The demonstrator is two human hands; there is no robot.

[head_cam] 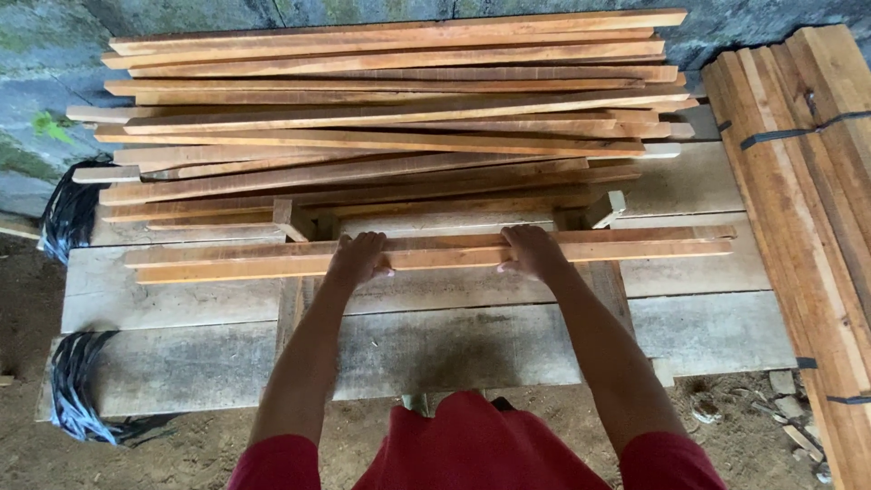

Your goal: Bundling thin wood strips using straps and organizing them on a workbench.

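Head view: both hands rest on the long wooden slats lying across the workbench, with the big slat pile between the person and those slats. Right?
Not quite. In the head view both hands, left hand and right hand, do rest on the slats across the workbench, but the pile lies beyond them, not between.

Two hands [358, 259] [531, 249], two loose slats [635, 247], two black strap bundles [73, 386], one strapped plank bundle [807, 136].

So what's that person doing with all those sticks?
A person in red sleeves is leaning over a rough wooden workbench. The left hand and the right hand both rest on a pair of long wooden slats lying across the bench. Behind them sits a big loose pile of slats, and a strapped bundle of planks lies at the right.
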